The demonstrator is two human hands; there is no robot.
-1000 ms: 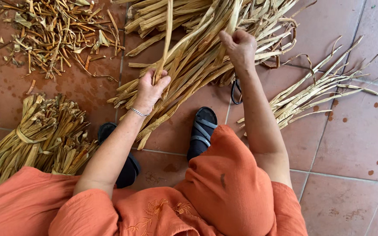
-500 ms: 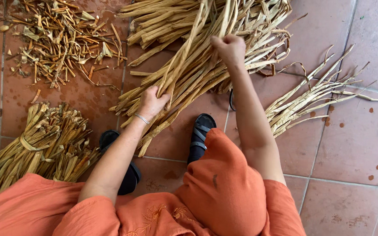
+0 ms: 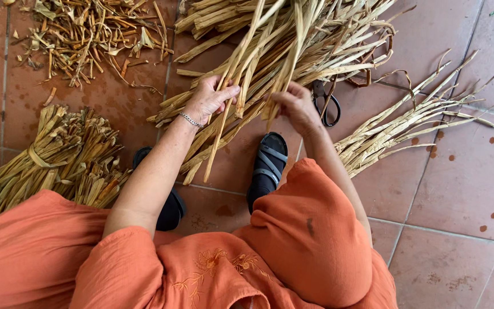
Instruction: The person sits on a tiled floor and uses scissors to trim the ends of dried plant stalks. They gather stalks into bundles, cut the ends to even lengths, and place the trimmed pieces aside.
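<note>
Both hands now low and close together on the stalks (image 3: 270,63): left hand (image 3: 207,100) clasps a few, right hand (image 3: 295,103) has dropped from up high, pinching stalks beside it. Sorting goes on. Scissors (image 3: 324,106) just right of grip; tied bundle (image 3: 47,163) far left.

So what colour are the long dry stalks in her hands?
The stalks are pale straw-yellow, seen in the head view.

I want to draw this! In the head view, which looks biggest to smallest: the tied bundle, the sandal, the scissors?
1. Tied bundle, far the largest.
2. Sandal.
3. Scissors, smallest, though stalks and the right hand hide part of them, so their full size is unsure.
</note>
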